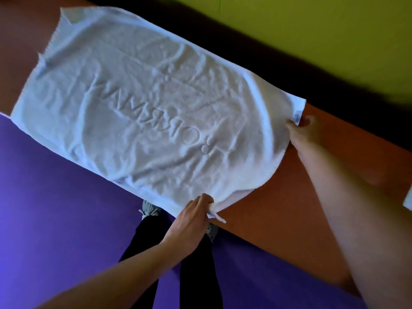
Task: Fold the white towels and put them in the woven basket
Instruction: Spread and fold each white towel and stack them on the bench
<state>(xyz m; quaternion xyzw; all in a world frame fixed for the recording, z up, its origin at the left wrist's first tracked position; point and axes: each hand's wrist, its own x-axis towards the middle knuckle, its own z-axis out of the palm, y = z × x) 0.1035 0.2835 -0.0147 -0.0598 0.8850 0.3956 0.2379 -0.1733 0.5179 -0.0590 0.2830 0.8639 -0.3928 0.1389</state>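
A large white towel (142, 108) with raised lettering lies spread out over the orange table (278, 219), its near long edge hanging past the table's front. My left hand (191, 216) pinches the towel's near right corner at the table's front edge. My right hand (301, 130) grips the far right corner, next to a small label. The woven basket is not in view.
A purple floor (55, 208) lies below the table, with my dark trouser legs and grey shoes (149, 209) on it. Behind the table runs a dark strip and a yellow-green wall (312, 30). A bit of something white (408, 200) shows at the right edge.
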